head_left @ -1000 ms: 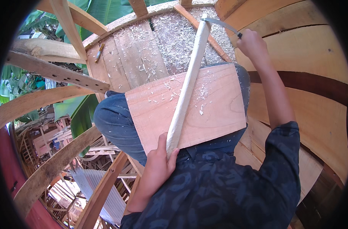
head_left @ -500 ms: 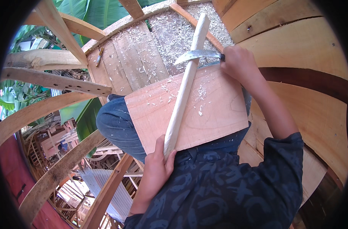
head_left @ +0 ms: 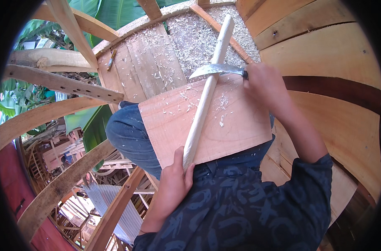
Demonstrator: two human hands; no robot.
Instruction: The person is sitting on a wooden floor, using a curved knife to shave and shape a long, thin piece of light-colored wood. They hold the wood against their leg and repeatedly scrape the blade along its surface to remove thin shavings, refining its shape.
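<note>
L hand (head_left: 173,182): closed round lower end of the whittled stick, thumb on its R side, close to the waist.
Whittled stick (head_left: 201,108): pale, long, runs diag. from L hand up & slightly R, over the plywood board; far end sticks out past board's top edge, above the shavings.
R hand (head_left: 263,81): fist gripping dark handle of the curved knife, a bit blurred, near board's upper R corner.
Curved knife (head_left: 219,70): blade laid across stick just beyond the board, tip pointing L; can't tell if edge bites in.
Plywood board (head_left: 240,121): flat on lap, tilted a little, few loose chips on top.
Lap: blue jeans (head_left: 130,129), knees spread; dark patterned shirt (head_left: 240,205) below.
Shavings (head_left: 194,52): thick on plank floor (head_left: 132,62) ahead, thinner twd L.
Batten (head_left: 240,51): orange-brown, on floor, passes behind stick.
Floor, far L: slim yellow-&-dark tube (head_left: 112,60).
R side: curved wall planks (head_left: 324,58).
Lower L: corrugated sheet (head_left: 113,209), beyond wooden ribs (head_left: 65,188).
</note>
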